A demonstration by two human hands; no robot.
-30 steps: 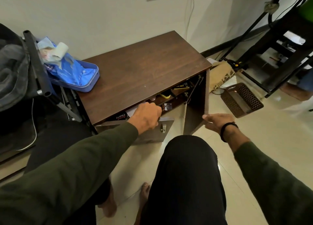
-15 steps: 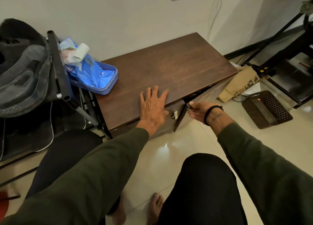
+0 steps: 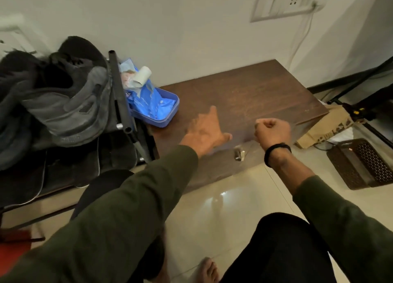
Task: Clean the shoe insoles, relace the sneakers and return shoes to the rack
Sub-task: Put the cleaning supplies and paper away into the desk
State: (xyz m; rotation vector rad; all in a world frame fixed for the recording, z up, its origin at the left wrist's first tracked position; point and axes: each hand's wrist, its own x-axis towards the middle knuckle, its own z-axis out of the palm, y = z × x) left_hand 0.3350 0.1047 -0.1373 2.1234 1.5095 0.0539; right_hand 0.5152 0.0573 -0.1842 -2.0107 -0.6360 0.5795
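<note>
A grey sneaker (image 3: 63, 104) is seen resting on the black shoe rack (image 3: 119, 91) at left, beside the brown wooden cabinet (image 3: 255, 97). The left hand (image 3: 204, 131) is laid flat, fingers spread, on the cabinet top; the right hand (image 3: 272, 131) is curled into a fist above the cabinet's front edge, holding nothing visible

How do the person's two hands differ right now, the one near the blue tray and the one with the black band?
The left hand lies flat with fingers spread on the brown cabinet top; the right hand is curled into a fist and seems to hold nothing. The left hand looks blurred, the right hand sharper. Only the right wrist wears a black band. Both come out of dark green sleeves and sit at the cabinet's front edge.
</note>
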